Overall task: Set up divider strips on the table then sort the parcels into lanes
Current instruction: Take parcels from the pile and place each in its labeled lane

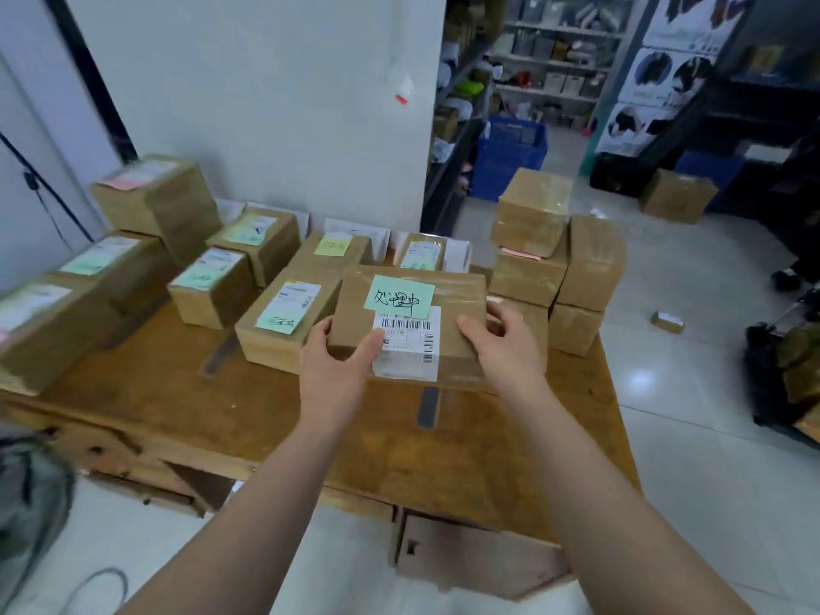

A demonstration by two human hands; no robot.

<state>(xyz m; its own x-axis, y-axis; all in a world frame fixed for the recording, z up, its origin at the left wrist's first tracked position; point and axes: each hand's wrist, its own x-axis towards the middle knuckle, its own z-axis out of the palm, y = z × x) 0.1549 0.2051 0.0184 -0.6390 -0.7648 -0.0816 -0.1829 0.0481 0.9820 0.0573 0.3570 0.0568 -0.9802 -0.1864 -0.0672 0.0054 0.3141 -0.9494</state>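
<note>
Both hands, left (330,370) and right (501,348), grip a parcel (408,321) near-centre above the table (177,392); crowding boxes (284,321) could snag it, dropping it across the strip (428,406).

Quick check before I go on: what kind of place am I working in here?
Most likely a small warehouse or parcel-sorting room: taped cardboard parcels with shipping labels crowd a wooden table, storage shelves fill the back, and a blue crate sits on the floor.

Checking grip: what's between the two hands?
Head view: the parcel with the green note, held between left hand and right hand.
</note>
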